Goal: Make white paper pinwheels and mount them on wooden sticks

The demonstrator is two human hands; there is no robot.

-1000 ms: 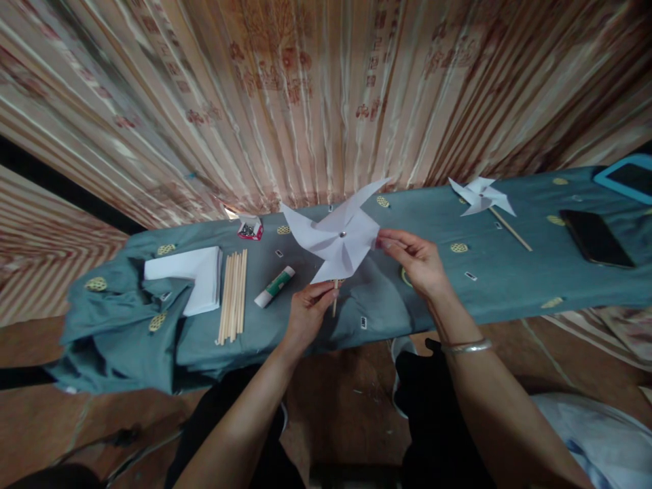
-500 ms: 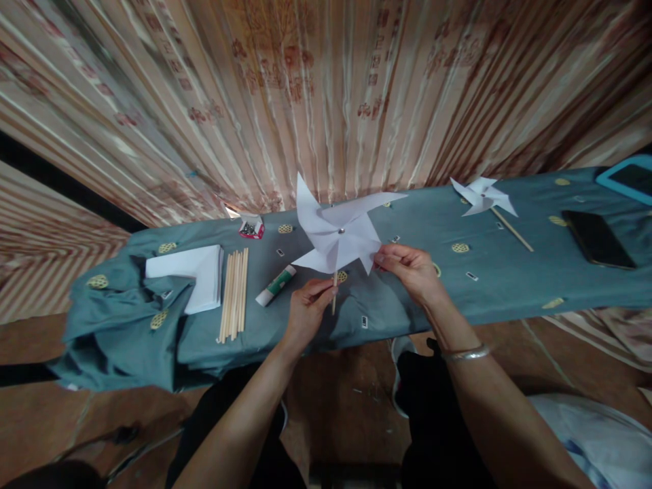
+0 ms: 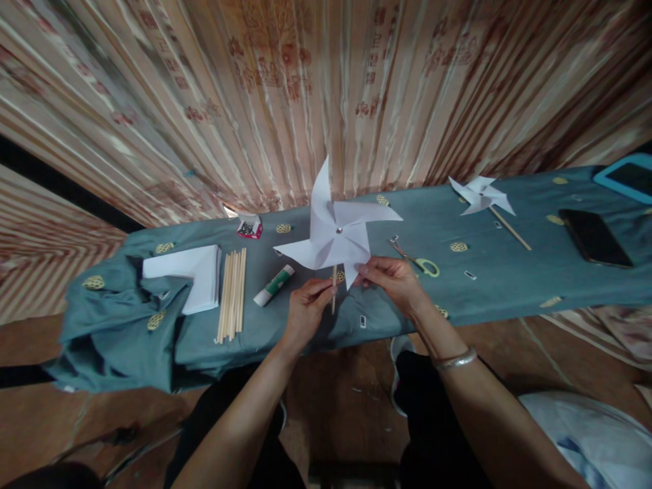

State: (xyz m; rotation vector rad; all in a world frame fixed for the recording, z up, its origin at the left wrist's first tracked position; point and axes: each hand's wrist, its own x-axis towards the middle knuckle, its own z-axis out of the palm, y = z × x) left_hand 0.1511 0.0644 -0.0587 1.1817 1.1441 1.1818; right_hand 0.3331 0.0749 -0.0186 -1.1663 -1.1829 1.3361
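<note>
A white paper pinwheel (image 3: pixel 326 234) with a metal pin at its centre stands up over the cloth. My left hand (image 3: pixel 307 309) is closed around its thin wooden stick (image 3: pixel 334 299), just below the blades. The fingers of my right hand (image 3: pixel 392 278) pinch the edge of the lower right blade. Behind that hand, scissors (image 3: pixel 426 266) with light green handles lie on the cloth. A green and white glue stick (image 3: pixel 274 285) rests left of my left hand.
A bundle of wooden sticks (image 3: pixel 233 295), folded white paper (image 3: pixel 208 265) and a small red box of pins (image 3: pixel 249 227) lie on the left. On the right are a second pinwheel (image 3: pixel 481 193), a black phone (image 3: pixel 595 238) and a blue-framed device (image 3: pixel 631 178). A curtain (image 3: pixel 305 102) hangs behind.
The pinwheel's blades have turned clockwise on the stick. My right hand has moved left and slightly down with a blade, and the scissors now show behind it. My left hand stays in place.
</note>
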